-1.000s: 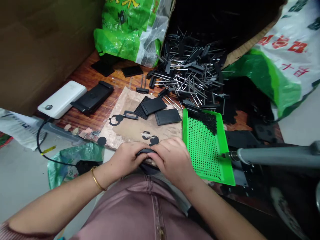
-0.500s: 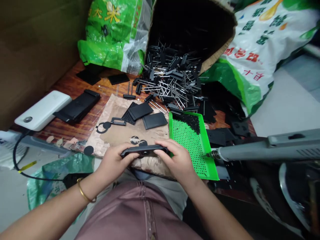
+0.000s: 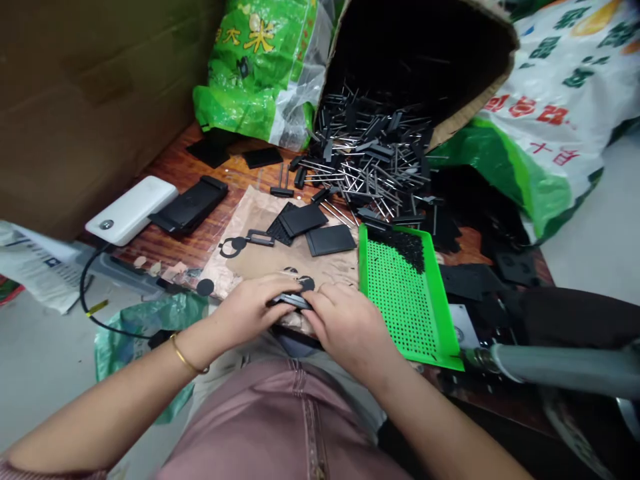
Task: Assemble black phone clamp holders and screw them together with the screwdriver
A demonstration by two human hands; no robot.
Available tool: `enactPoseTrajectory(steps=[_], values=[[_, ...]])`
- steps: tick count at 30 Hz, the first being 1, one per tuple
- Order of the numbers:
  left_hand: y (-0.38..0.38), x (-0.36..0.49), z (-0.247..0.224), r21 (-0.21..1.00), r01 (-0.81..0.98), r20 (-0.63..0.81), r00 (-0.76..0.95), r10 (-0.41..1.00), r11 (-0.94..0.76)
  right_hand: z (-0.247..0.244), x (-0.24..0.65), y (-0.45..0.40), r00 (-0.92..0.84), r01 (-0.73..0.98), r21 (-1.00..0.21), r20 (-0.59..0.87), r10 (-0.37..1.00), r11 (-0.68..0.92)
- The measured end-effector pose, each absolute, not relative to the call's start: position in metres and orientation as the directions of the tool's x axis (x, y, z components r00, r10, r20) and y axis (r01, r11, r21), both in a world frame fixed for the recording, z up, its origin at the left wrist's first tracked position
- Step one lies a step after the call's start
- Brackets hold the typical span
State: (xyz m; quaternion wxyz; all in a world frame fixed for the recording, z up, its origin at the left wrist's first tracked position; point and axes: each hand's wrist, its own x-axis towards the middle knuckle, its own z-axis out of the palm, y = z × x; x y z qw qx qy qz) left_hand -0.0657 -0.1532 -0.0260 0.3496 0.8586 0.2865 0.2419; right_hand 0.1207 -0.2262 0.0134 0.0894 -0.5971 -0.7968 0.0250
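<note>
Reddish-brown wood shows on the surface [image 3: 197, 245], with a cardboard sheet [image 3: 245, 270] by its near edge. In the head view, the left hand [image 3: 245, 308] and right hand [image 3: 350, 321] are both curled closed, pinching a slim black piece [image 3: 294, 301] between thumbs and fingers over the sheet's near edge; the fingers hide much of it, so how complete it is cannot be told.

Towards the surface's left edge, a black holder [image 3: 193, 205] touching a white device [image 3: 133, 210] looks put together. Much appears unassembled: two flat black plates [image 3: 331, 240] lie loose on the sheet, and a heap of rodded parts [image 3: 370, 160] spills from a carton [image 3: 470, 119] at the far edge. Small black bits [image 3: 413, 250] fill one far corner of a green tray [image 3: 445, 307], right of the sheet.
</note>
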Motion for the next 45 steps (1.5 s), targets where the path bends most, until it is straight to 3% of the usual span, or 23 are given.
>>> enactPoseTrajectory(steps=[5,10,18,25,28,31,34,35,37,40,42,45], values=[[-0.157,-0.061,-0.033,0.634,0.337,0.277,0.741,0.611,-0.696,0.003,0.116,-0.224,-0.275,0.944,-0.145,0.155,0.949,0.297],[-0.164,-0.062,-0.041,0.615,0.309,0.375,0.695,0.614,-0.725,0.001,0.113,-0.224,-0.280,0.939,-0.146,0.199,0.939,0.311],[-0.164,-0.062,-0.033,0.725,0.352,0.209,0.706,0.676,-0.592,-0.003,0.140,-0.234,-0.253,0.900,-0.345,0.082,0.964,0.266],[-0.161,-0.062,-0.034,0.789,0.364,0.154,0.662,0.733,-0.494,-0.012,0.151,-0.240,-0.169,0.858,-0.468,0.130,0.977,0.211],[-0.163,-0.059,-0.033,0.871,0.363,0.077,0.562,0.823,-0.329,-0.014,0.148,-0.237,0.019,0.727,-0.680,0.156,0.988,0.093],[-0.174,-0.050,-0.035,0.980,0.194,-0.107,0.386,0.916,0.033,-0.014,0.140,-0.233,0.297,0.376,-0.926,0.091,0.950,-0.028],[-0.185,-0.042,-0.038,0.948,-0.058,-0.247,0.480,0.842,0.312,-0.006,0.131,-0.230,0.238,0.159,-0.982,-0.057,0.970,-0.097],[-0.186,-0.042,-0.038,0.934,-0.084,-0.253,0.533,0.807,0.348,0.000,0.129,-0.229,0.198,0.210,-0.973,-0.050,0.979,-0.092],[-0.182,-0.044,-0.035,0.960,-0.058,-0.197,0.555,0.808,0.274,0.012,0.128,-0.229,0.137,0.476,-0.880,0.079,0.987,0.005],[-0.165,-0.054,-0.025,0.980,0.129,0.074,0.477,0.876,-0.153,0.022,0.125,-0.228,-0.068,0.856,-0.480,0.268,0.961,0.194],[-0.153,-0.059,-0.021,0.882,0.253,0.186,0.587,0.788,-0.397,0.019,0.122,-0.227,-0.184,0.931,-0.271,0.231,0.955,0.245],[-0.144,-0.060,-0.021,0.784,0.325,0.144,0.733,0.665,-0.528,0.007,0.115,-0.226,-0.232,0.955,-0.143,0.184,0.955,0.259]])
